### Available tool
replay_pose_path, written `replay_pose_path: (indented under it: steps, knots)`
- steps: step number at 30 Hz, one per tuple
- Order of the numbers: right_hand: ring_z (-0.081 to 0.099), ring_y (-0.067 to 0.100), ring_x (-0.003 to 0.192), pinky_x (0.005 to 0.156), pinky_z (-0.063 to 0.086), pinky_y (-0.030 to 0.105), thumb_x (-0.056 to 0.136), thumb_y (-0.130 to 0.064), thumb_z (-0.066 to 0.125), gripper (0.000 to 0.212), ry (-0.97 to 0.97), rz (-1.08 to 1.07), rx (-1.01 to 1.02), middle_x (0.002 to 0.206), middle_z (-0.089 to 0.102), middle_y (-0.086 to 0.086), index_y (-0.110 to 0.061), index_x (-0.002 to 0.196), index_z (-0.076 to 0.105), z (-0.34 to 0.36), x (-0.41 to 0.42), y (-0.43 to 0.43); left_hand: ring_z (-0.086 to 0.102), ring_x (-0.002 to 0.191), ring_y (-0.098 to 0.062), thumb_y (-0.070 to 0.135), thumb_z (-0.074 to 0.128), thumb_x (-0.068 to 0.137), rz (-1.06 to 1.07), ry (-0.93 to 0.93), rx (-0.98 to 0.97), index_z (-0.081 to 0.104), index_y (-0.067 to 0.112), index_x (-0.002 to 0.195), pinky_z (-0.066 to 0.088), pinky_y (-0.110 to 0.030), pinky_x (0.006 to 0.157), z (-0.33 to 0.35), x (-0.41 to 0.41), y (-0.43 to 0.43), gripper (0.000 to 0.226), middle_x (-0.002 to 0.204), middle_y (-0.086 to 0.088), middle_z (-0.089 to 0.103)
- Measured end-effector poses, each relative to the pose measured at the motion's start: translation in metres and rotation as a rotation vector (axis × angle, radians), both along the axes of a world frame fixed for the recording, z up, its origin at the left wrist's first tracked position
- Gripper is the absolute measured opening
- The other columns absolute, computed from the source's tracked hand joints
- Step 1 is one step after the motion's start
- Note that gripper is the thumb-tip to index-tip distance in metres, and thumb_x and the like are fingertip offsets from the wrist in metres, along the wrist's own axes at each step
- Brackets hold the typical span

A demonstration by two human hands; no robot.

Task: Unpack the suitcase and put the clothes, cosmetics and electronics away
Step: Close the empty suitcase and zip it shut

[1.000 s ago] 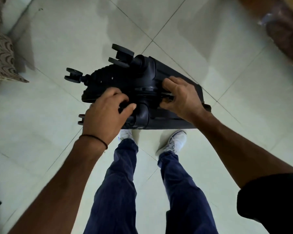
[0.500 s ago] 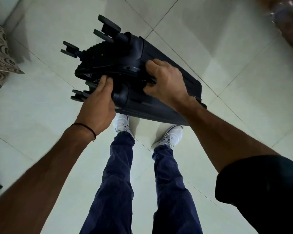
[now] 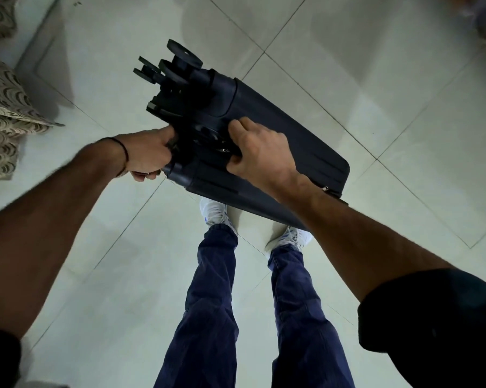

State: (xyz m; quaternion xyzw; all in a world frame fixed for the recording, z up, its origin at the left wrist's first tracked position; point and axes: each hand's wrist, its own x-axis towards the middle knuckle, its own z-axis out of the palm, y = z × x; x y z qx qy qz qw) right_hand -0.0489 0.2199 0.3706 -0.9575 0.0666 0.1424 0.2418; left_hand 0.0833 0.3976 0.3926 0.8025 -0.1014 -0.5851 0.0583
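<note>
In the head view, a black suitcase sits just above the middle of the frame. It is zipped closed and tilted, its long body running from 11 o'clock down to 4 o'clock. Its wheels stick up at the 11 o'clock end. The 4 o'clock end points toward the pale tiled floor, and whether that end touches the tiles cannot be told. The left hand comes in from 8 o'clock, its grip clenched on the case's corner just below the wheels, with the fingertips hidden behind the dark shell. A thin black cord circles that wrist. The right hand comes in from 4 o'clock and lies over the near face of the case, its grip grasping a dark fitting there with the fingers curled and the thumb tucked below. What that fitting is cannot be made out. Below the case, at 6 o'clock, stand 2 legs in blue trousers, ending in 2 white shoes partly covered by the case. A brown-and-cream patterned fabric lies at the 9 o'clock edge, well apart from the case.
</note>
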Motion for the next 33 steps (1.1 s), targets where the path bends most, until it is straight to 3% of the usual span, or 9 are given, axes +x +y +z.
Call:
replay_pose_path:
  steps: [3,6,8,12,17,21,25,29,33]
  knots:
    - [0.058,0.025,0.099,0.064,0.033,0.034,0.086,-0.023,0.063,0.034,0.007,-0.016,0.004,0.111,0.057,0.003,-0.012,0.116,0.054,-0.001,-0.001,-0.001,0.042,0.051,-0.017,0.001,0.042,0.092,0.12,0.076,-0.074,0.044,0.035,0.129,0.037,-0.025,0.042,-0.001,0.009,0.001,0.05,0.09,-0.012,0.054]
    - [0.05,0.019,0.089,0.062,0.034,0.033,0.086,-0.019,0.059,0.026,0.003,-0.059,0.035,0.105,0.054,0.0,-0.013,0.111,0.053,-0.002,-0.001,-0.006,0.039,0.047,-0.017,-0.002,0.037,0.093,0.172,0.059,-0.158,0.048,0.029,0.122,0.034,-0.025,0.044,-0.003,0.0,-0.005,0.044,0.077,-0.014,0.048]
    - [0.043,0.014,0.085,0.062,0.037,0.033,0.084,-0.016,0.058,0.023,0.004,-0.088,0.09,0.101,0.05,-0.004,-0.014,0.107,0.054,-0.003,0.0,-0.009,0.039,0.054,-0.022,-0.001,0.033,0.093,0.221,0.028,-0.187,0.049,0.026,0.118,0.033,-0.025,0.045,-0.005,-0.007,-0.008,0.04,0.078,-0.018,0.048]
    - [0.049,0.019,0.09,0.067,0.049,0.039,0.081,-0.011,0.059,0.026,-0.048,-0.206,0.243,0.104,0.053,-0.002,-0.014,0.106,0.057,-0.007,-0.009,-0.01,0.039,0.052,-0.022,0.0,0.032,0.092,0.334,-0.032,-0.221,0.051,0.028,0.106,0.032,-0.022,0.039,-0.006,-0.014,-0.01,0.037,0.077,-0.018,0.048]
    - [0.049,0.019,0.09,0.071,0.049,0.038,0.083,-0.01,0.062,0.02,-0.122,-0.459,0.225,0.103,0.054,0.003,-0.009,0.103,0.059,-0.012,-0.05,0.01,0.042,0.052,-0.022,0.002,0.032,0.094,0.366,-0.028,-0.255,0.053,0.031,0.11,0.032,-0.021,0.039,-0.004,-0.028,-0.017,0.039,0.072,-0.02,0.05]
    - [0.049,0.018,0.108,0.082,0.054,0.036,0.089,-0.012,0.063,0.026,-0.086,-0.549,0.28,0.12,0.054,0.002,-0.01,0.115,0.06,-0.013,-0.075,0.02,0.038,0.054,-0.023,-0.003,0.029,0.092,0.356,-0.058,-0.352,0.055,0.031,0.101,0.029,-0.022,0.041,0.005,-0.044,-0.03,0.044,0.071,-0.014,0.043]
    - [0.054,0.017,0.113,0.095,0.047,0.028,0.097,-0.017,0.061,0.027,-0.11,-0.615,0.352,0.126,0.057,0.001,-0.011,0.123,0.061,-0.009,-0.078,0.012,0.039,0.054,-0.026,-0.007,0.028,0.086,0.302,-0.11,-0.393,0.054,0.032,0.091,0.033,-0.03,0.046,0.009,-0.05,-0.034,0.047,0.068,-0.016,0.044]
    - [0.059,0.017,0.102,0.084,0.054,0.038,0.102,-0.024,0.055,0.022,-0.132,-0.601,0.388,0.116,0.061,-0.001,-0.012,0.118,0.065,-0.011,-0.072,0.0,0.037,0.051,-0.025,-0.009,0.027,0.083,0.267,-0.123,-0.396,0.053,0.029,0.092,0.035,-0.033,0.047,0.011,-0.052,-0.036,0.047,0.066,-0.017,0.046]
    - [0.055,0.019,0.098,0.084,0.054,0.037,0.099,-0.022,0.06,0.018,-0.105,-0.537,0.358,0.109,0.06,0.004,-0.009,0.111,0.066,-0.012,-0.066,-0.006,0.039,0.05,-0.026,-0.007,0.028,0.082,0.261,-0.17,-0.368,0.054,0.027,0.095,0.036,-0.034,0.047,0.011,-0.056,-0.037,0.045,0.063,-0.018,0.043]
